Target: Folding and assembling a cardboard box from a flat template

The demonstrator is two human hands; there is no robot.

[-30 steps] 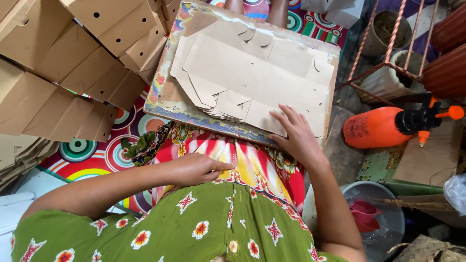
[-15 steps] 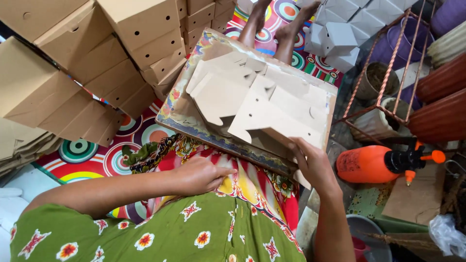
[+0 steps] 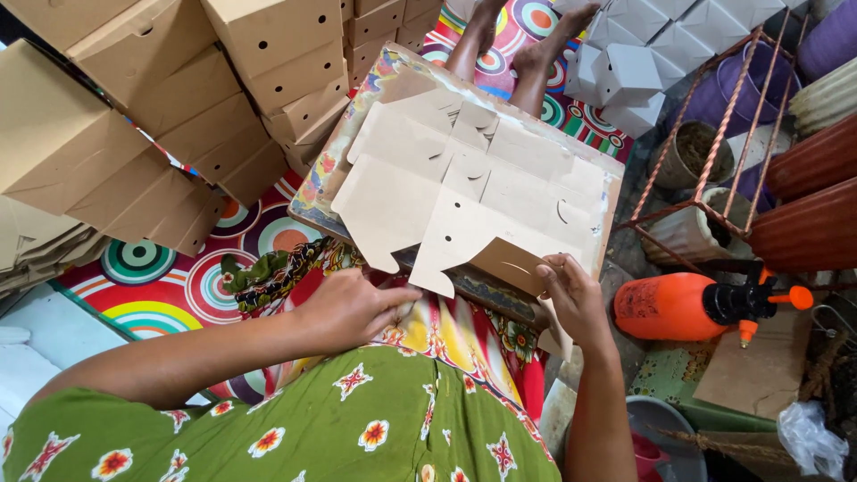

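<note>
A flat brown cardboard box blank (image 3: 464, 192) lies on a board covered in patterned cloth (image 3: 326, 178) across my lap. My right hand (image 3: 571, 299) grips the blank's near right flap and folds it upward. My left hand (image 3: 353, 308) rests on my lap at the board's near edge, fingers curled, with its fingertips close to the blank's near edge. More flat blanks seem to lie under the top one.
Stacks of folded brown boxes (image 3: 178, 98) rise at the left and back. White folded boxes (image 3: 625, 71) sit at the back right beside a rusty wire rack (image 3: 714, 152). An orange spray bottle (image 3: 687, 308) lies at the right. Another person's feet (image 3: 518, 45) rest beyond the board.
My right hand went from lying flat on the blank to gripping its near right flap and lifting it. My left hand stayed on my lap. The view has tilted.
</note>
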